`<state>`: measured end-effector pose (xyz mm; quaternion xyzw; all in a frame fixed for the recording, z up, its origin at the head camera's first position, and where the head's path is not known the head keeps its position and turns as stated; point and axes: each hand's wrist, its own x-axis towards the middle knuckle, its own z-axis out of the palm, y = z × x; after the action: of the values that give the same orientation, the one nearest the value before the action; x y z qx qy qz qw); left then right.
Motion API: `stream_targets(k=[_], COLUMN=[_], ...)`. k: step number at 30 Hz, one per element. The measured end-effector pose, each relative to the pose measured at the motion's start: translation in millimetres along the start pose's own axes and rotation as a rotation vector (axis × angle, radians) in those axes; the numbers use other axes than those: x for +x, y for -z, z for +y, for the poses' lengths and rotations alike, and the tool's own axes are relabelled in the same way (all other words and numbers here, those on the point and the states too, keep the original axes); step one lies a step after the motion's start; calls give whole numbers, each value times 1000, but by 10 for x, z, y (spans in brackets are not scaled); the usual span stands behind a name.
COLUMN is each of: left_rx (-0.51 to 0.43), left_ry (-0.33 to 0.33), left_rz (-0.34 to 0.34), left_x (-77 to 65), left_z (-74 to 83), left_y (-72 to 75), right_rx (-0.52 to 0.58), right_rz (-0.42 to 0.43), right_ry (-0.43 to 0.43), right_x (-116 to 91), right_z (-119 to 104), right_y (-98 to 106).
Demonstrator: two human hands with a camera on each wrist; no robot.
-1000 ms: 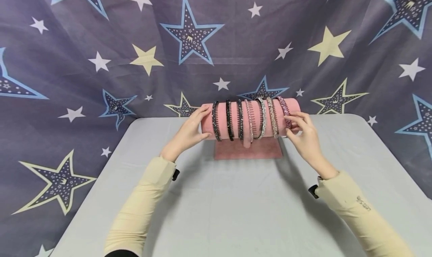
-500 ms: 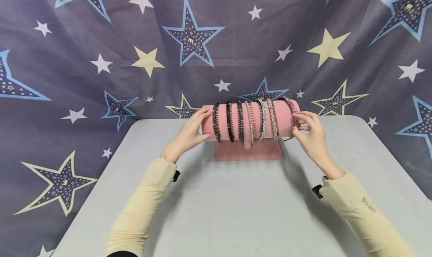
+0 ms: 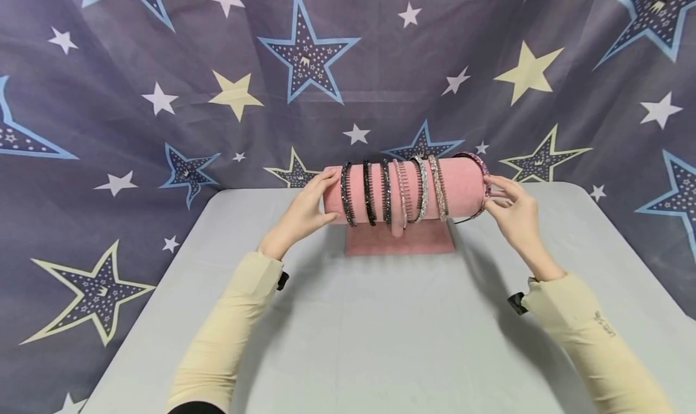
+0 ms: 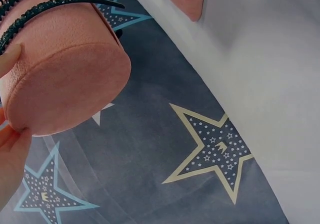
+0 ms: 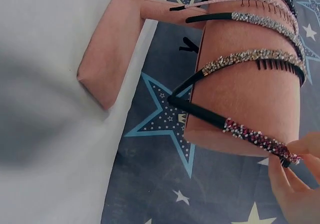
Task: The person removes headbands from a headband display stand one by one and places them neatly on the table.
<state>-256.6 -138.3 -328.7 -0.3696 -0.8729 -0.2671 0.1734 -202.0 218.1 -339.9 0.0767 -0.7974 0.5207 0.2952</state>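
A pink velvet headband display stand (image 3: 467,187) has a padded roll set across a flat base. My left hand (image 3: 301,214) grips the roll's left end, its fingertips beside a dark glittery headband (image 4: 37,8). At the opposite end, my right hand (image 3: 513,211) pinches a purple-pink glitter headband (image 5: 250,135) by its sparkly band. That headband slants across the end of the roll, one black tip (image 5: 180,102) pointing toward the base. Several more headbands circle the roll, among them a silver one (image 3: 423,190) and a champagne one (image 3: 438,190) nearest the bare right section.
The stand's pink base (image 3: 399,245) rests on a table with a pale grey cloth (image 3: 380,335). Close behind it hangs a dark curtain (image 3: 380,57) printed with stars.
My right hand has slid the purple-pink headband rightward along the roll to its right end, widening the gap from the champagne headband. My left hand stays on the left end.
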Motion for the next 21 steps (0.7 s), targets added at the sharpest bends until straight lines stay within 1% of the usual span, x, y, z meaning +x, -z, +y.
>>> stream_targets(k=[3, 8, 12, 16, 19, 21], left_rx=[3, 4, 3, 1, 0, 1], left_ry=[-7, -8, -2, 2, 3, 3], left_rz=[0, 7, 9, 4, 2, 2], left_x=[-1, 2, 2, 1, -1, -1], left_z=[-6, -10, -4, 0, 1, 1], left_y=[1, 0, 1, 1, 4, 4], right_rx=[-7, -15, -42, -64, -73, -88], right_rz=[-8, -23, -29, -28, -15, -7], right_ry=[-23, -21, -22, -11, 7, 5], right_x=[16, 87, 117, 128, 143, 152], right_z=[3, 194, 277, 315, 327, 328], right_y=[34, 86, 122, 150, 173, 195])
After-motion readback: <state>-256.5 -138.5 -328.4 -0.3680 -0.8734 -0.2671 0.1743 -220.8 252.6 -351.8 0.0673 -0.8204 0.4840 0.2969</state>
